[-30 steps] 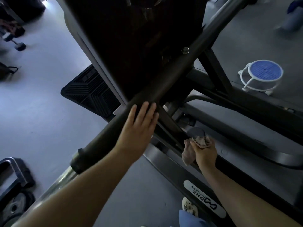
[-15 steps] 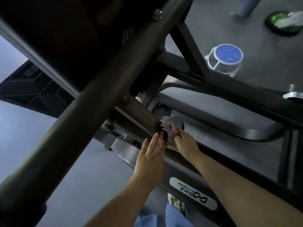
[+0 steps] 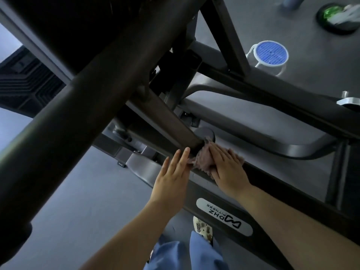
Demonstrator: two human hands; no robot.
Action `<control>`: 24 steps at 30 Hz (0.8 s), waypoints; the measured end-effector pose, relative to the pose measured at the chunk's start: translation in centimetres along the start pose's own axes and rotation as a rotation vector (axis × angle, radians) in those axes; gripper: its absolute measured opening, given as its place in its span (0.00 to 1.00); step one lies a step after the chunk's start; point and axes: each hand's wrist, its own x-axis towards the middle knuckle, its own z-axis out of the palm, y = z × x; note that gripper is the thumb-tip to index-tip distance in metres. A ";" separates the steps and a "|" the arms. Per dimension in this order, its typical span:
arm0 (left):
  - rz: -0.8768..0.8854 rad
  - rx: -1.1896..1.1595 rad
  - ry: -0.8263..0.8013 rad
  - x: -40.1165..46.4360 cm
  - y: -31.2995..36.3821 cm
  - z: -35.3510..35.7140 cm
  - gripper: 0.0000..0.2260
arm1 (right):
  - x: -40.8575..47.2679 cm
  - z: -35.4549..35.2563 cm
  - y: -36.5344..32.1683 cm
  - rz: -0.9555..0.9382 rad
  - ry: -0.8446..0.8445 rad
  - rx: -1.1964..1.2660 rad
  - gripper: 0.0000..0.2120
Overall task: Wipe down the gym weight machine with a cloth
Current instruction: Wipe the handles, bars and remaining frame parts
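Note:
The dark weight machine fills the head view; its thick tube point(image 3: 81, 106) crosses from lower left to upper right, and a shorter strut point(image 3: 165, 121) meets the low base rail point(image 3: 224, 201). A pinkish cloth point(image 3: 202, 158) lies bunched at the foot of that strut. My right hand point(image 3: 226, 168) presses flat on the cloth with fingers straight. My left hand point(image 3: 173, 176) lies just left of it, fingers straight, fingertips touching the cloth's left edge and the strut's end.
A blue and white round stool point(image 3: 270, 55) stands on the floor beyond the frame. A black disc with something green point(image 3: 337, 16) lies at the top right. A ribbed black footplate point(image 3: 25, 82) sits at the left. My shoe point(image 3: 202, 228) is beside the rail.
My right hand has spread flat over the cloth at the strut's foot instead of bunching it. My left hand, off the thick tube a second ago, has closed in on the cloth.

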 end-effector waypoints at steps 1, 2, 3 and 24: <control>0.000 -0.010 -0.010 0.0 0.2 -0.1 0.30 | -1.3 0.2 0.2 -0.012 0.019 -0.065 0.27; -0.006 -0.029 -0.020 -0.1 0.3 0.0 0.30 | -2.3 0.8 0.3 -0.019 0.038 -0.106 0.28; -0.011 -0.060 -0.009 -0.1 0.4 0.2 0.30 | -3.3 1.3 0.2 -0.025 0.056 -0.143 0.28; -0.347 -0.385 -0.006 -2.4 -1.5 2.2 0.33 | 0.7 2.0 -9.8 -0.091 -0.156 -0.386 0.39</control>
